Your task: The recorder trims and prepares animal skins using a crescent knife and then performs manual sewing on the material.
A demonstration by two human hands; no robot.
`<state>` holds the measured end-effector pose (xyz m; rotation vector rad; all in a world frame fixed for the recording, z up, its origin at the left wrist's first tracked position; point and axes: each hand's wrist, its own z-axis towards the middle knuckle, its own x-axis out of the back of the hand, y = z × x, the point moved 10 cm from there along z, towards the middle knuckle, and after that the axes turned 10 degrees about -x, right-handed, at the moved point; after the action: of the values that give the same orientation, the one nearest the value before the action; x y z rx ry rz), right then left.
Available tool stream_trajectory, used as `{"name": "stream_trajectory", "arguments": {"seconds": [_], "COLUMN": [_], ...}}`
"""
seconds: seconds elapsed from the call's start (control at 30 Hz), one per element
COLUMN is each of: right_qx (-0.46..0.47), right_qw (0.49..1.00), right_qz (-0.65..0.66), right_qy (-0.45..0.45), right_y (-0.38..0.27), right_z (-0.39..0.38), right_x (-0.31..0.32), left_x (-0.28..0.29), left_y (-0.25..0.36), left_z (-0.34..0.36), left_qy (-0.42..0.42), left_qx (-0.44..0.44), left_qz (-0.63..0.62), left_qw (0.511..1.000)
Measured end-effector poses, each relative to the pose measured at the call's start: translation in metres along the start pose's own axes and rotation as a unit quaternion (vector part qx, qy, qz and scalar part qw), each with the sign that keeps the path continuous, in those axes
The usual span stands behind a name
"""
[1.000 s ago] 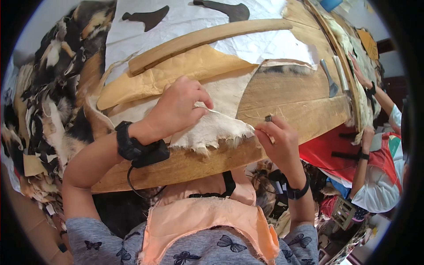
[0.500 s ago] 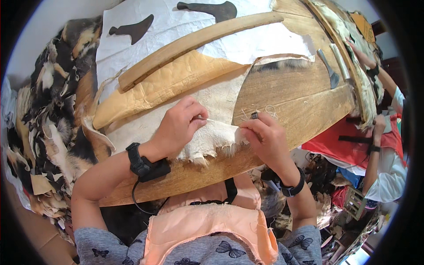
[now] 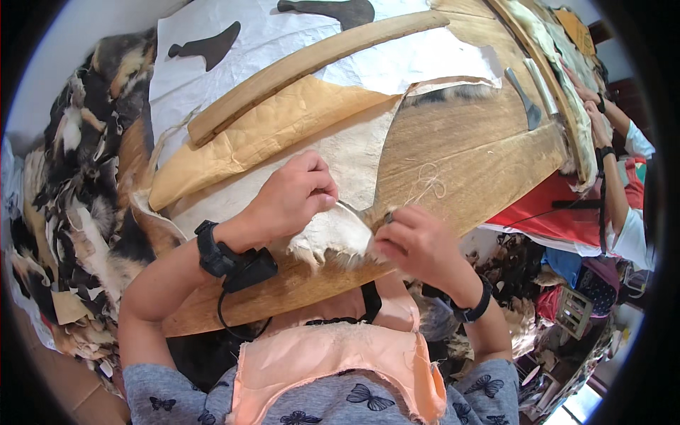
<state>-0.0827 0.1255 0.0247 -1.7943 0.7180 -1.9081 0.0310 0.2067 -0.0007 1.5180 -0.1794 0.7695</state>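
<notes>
A pale hide point(image 3: 352, 156) lies skin side up on the wooden board, and its near edge is lifted into a flap point(image 3: 327, 234) with ragged, furry fringes. My left hand point(image 3: 297, 195) pinches the top of this fold between thumb and fingers. At the flap's right end is my right hand point(image 3: 414, 241), fingers curled in and slightly blurred. A dark ring-like thimble point(image 3: 388, 217) sits on one of its fingers. Whatever its fingertips hold is too small to make out. Beyond the right hand, a loose loop of thin thread point(image 3: 428, 183) lies on the wood.
A long curved wooden bar point(image 3: 319, 74) rests across tan paper point(image 3: 262, 134) and a white sheet point(image 3: 212, 92). Two dark curved tools point(image 3: 210, 47) lie farther back, a metal blade tool point(image 3: 524, 100) at right. Fur scraps point(image 3: 85, 177) pile up left. A co-worker's hands point(image 3: 598, 120) work at far right.
My right hand has drawn slightly down and left, its fingers curling more. The flap's right side now bends downward. My left hand stays nearly in place. The co-worker's hands have come together.
</notes>
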Motion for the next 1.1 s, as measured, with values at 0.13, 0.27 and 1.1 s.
{"name": "stream_trajectory", "arguments": {"seconds": [0.13, 0.27, 1.1], "right_qx": [0.005, -0.050, -0.054], "right_qw": [1.000, 0.997, 0.996], "right_qz": [0.024, 0.000, -0.004], "right_qy": [0.000, 0.062, 0.074], "right_y": [-0.002, 0.006, -0.006], "right_z": [-0.005, 0.003, 0.030], "right_x": [0.001, 0.023, -0.021], "left_x": [-0.002, -0.006, 0.002], "left_y": [0.001, 0.002, 0.002], "left_z": [-0.001, 0.000, -0.005], "left_qy": [-0.016, -0.022, 0.053], "left_qx": [-0.001, -0.015, -0.036], "left_qz": [-0.015, 0.007, 0.005], "left_qw": [1.000, 1.000, 0.998]}}
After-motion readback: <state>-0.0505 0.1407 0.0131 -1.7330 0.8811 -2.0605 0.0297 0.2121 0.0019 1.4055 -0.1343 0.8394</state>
